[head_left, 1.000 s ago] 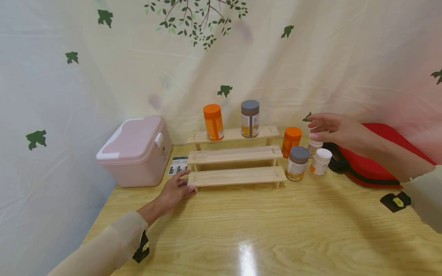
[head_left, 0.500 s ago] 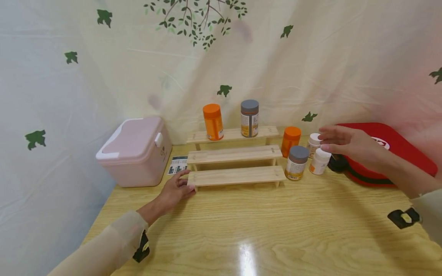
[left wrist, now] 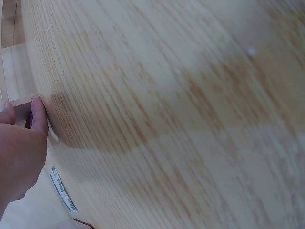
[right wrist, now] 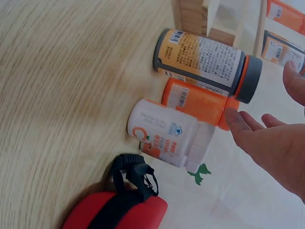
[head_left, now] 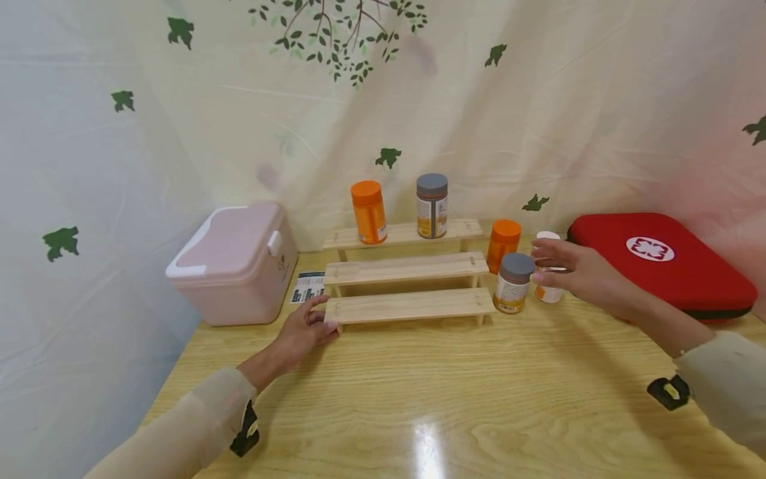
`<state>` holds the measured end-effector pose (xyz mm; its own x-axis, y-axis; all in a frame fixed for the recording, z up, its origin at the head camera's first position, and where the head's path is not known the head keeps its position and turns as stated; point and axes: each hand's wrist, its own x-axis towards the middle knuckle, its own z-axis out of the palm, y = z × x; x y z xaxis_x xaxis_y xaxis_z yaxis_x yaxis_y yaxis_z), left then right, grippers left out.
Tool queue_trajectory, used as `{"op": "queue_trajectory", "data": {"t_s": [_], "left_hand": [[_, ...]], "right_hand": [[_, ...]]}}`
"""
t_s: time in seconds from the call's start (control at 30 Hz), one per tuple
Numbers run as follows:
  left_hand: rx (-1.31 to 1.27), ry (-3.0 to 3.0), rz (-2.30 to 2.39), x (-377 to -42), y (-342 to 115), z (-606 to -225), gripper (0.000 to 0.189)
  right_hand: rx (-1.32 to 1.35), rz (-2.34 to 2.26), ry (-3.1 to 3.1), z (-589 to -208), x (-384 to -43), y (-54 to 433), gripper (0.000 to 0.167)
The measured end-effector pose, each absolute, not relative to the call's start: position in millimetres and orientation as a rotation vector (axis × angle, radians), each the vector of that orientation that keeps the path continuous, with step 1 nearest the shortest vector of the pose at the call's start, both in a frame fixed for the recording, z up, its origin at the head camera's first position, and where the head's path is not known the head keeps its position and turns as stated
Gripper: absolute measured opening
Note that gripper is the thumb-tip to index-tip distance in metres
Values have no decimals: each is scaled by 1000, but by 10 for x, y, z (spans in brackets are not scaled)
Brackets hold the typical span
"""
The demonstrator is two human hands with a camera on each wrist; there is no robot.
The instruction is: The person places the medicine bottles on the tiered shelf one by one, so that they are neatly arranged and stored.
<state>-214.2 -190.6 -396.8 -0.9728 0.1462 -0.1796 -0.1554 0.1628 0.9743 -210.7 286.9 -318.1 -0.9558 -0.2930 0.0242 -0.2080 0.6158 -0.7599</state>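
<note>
My left hand (head_left: pixel 304 332) pinches the front left corner of a three-tier wooden step shelf (head_left: pixel 409 305); thumb and fingers sit at the plank's end in the left wrist view. My right hand (head_left: pixel 577 273) hovers with relaxed fingers beside a grey-lidded bottle (head_left: pixel 512 293), in front of two white bottles (head_left: pixel 547 295) that it partly covers. In the right wrist view its thumb and fingers (right wrist: pixel 245 125) are spread near the lids, holding nothing. An orange bottle (head_left: pixel 503 247) stands behind the grey-lidded one. On the top tier stand another orange bottle (head_left: pixel 370 216) and another grey-lidded bottle (head_left: pixel 432 207).
A red zip case (head_left: pixel 676 273) with a white emblem lies at the right, its black strap (right wrist: pixel 133 174) near the white bottles. At the left stands a pink lidded box (head_left: pixel 239 266). A printed card (head_left: pixel 308 287) lies between box and shelf. A patterned curtain (head_left: pixel 287 133) hangs behind.
My right hand has come down from above the white bottles, drifting right and then left to beside the grey-lidded bottle. The left hand and the shelf have stayed put.
</note>
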Motion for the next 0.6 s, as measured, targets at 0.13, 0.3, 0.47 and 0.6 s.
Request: {"op": "queue_trajectory", "data": {"t_s": [0.13,0.3,0.47,0.6], "left_hand": [[-6,2208,1896,-2145,-1907,-3971,59],[-5,2204,1901,-2142,-1909,-3980,59],[-10,2199,1898,-2141,-1911,-3979,59],[-25,2202,1895,-2143,-1907,-3968,60]], "right_hand": [[-421,-1271,2735,-3243,-2145,2794,80],[-410,-1276,2744,-3335,-2186,2703,81],[-425,-1258,2780,-3404,-2213,2643,73],[-458,-1248,2830,-3424,-2223,2613,66]]}}
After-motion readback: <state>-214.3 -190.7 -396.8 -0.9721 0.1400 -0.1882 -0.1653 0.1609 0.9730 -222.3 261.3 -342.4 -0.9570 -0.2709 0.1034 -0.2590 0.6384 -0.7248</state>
